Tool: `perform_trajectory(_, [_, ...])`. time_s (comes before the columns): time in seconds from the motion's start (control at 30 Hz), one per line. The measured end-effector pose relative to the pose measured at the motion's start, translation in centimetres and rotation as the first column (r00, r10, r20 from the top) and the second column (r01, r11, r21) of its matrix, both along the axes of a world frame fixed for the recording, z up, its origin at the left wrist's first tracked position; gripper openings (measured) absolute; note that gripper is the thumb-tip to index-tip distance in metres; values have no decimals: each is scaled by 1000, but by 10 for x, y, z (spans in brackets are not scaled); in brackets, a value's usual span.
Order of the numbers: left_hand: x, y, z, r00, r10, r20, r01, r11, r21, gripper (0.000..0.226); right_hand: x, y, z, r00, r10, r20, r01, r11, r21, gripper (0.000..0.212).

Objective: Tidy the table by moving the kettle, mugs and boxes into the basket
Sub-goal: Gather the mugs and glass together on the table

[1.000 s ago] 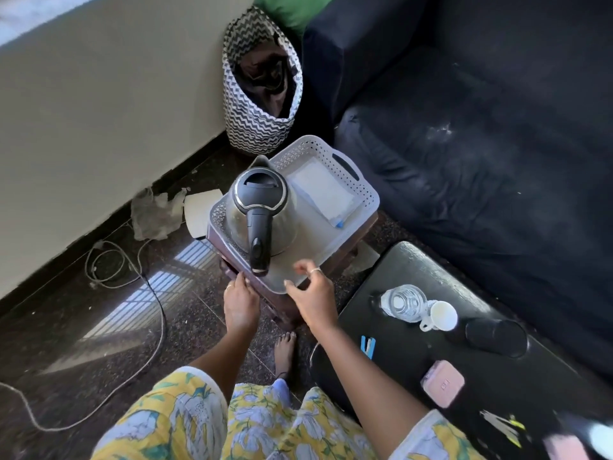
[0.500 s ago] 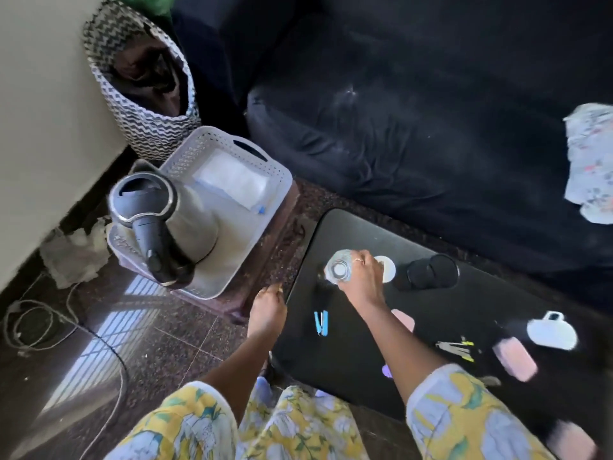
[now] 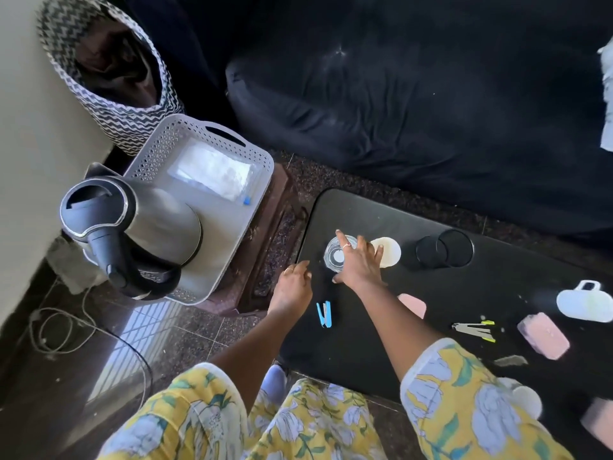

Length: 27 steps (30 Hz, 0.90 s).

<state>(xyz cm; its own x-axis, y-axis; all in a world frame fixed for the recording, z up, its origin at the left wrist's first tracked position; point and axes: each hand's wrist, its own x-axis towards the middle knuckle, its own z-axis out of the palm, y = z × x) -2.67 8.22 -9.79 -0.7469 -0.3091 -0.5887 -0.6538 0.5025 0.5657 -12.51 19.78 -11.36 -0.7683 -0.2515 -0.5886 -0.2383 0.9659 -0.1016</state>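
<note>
A steel kettle (image 3: 146,220) with a black handle stands in the grey perforated basket (image 3: 205,127), which sits on a brown stool left of the black table (image 3: 365,346). My right hand (image 3: 360,263) reaches over a clear glass (image 3: 333,258), thumb and forefinger round it, while the other fingers touch a small white mug (image 3: 389,254). My left hand (image 3: 293,287) rests loosely on the table's left edge and holds nothing. A black mug (image 3: 444,249) stands further right. Another white mug (image 3: 585,302) lies near the right edge. Two pink boxes (image 3: 544,335) (image 3: 414,305) lie on the table.
A blue stapler (image 3: 324,313) and a metal stapler (image 3: 474,328) lie on the table. A clear packet (image 3: 215,171) lies in the basket. A zigzag fabric bag (image 3: 109,71) stands by the wall. A dark sofa (image 3: 414,94) runs behind, and a cable (image 3: 66,327) trails on the floor.
My view swung right from the basket to the table. My right hand left the kettle and reached the glass. My left hand moved from the basket's side to the table edge.
</note>
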Motion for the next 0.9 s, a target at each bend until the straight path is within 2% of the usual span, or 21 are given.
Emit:
perform_trajectory(0.23, [-5, 11, -5, 999, -5, -32, 4, 1000, -18, 39, 2, -1, -5, 997, -72, -5, 72, 997, -38, 98])
perform_trajectory(0.53, [-5, 47, 13, 980, -79, -185, 69, 996, -59, 41, 31, 36, 30, 986, -161, -43, 157, 984, -87, 95])
perform_trajectory(0.73, [-14, 96, 40, 944, -173, -279, 174, 985, -23, 43, 37, 86, 75, 941, -330, -76, 322, 941, -110, 89])
perform_trajectory(0.9, [-27, 145, 57, 896, -303, -324, 314, 949, -17, 44, 31, 147, 97, 859, -510, -53, 505, 859, -84, 93])
